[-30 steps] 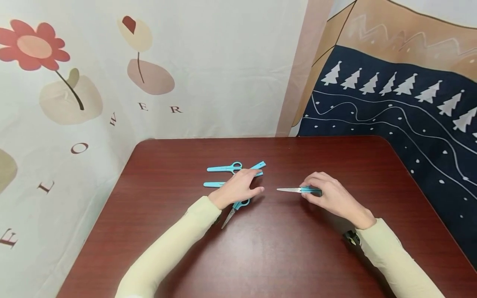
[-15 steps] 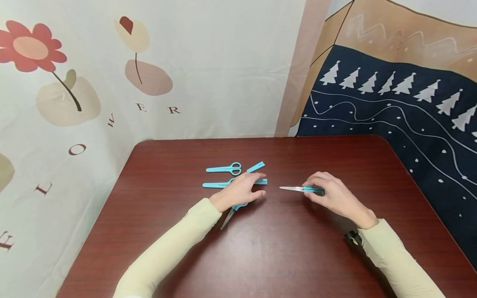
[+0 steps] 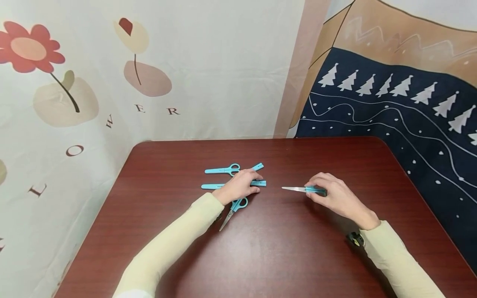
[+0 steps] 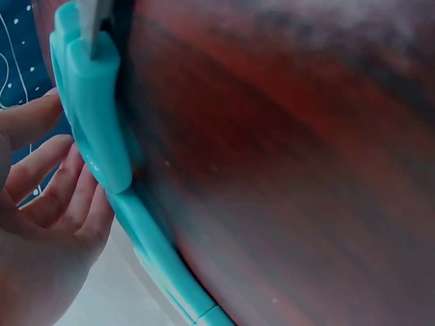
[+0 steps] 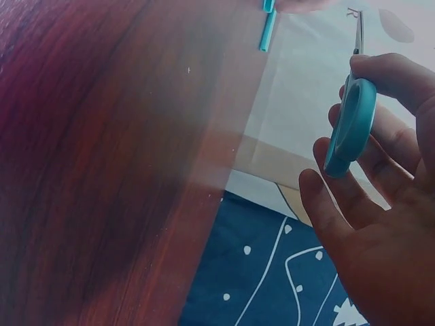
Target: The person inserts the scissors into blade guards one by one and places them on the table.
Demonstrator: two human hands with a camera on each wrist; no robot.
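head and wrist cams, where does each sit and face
Head: on the head, forward and down at the table; left hand, right hand, sleeves show.
Left wrist: worn there, facing nearby scissors; part of left hand shows.
Right wrist: worn there, facing gripped scissors; right hand, apparently some left hand.
Shared: head and right wrist both show the gripped scissors.

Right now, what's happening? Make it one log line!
right hand: holds uncovered scissors | left hand: at blue sheath, grip unclear | table: other scissors near left hand
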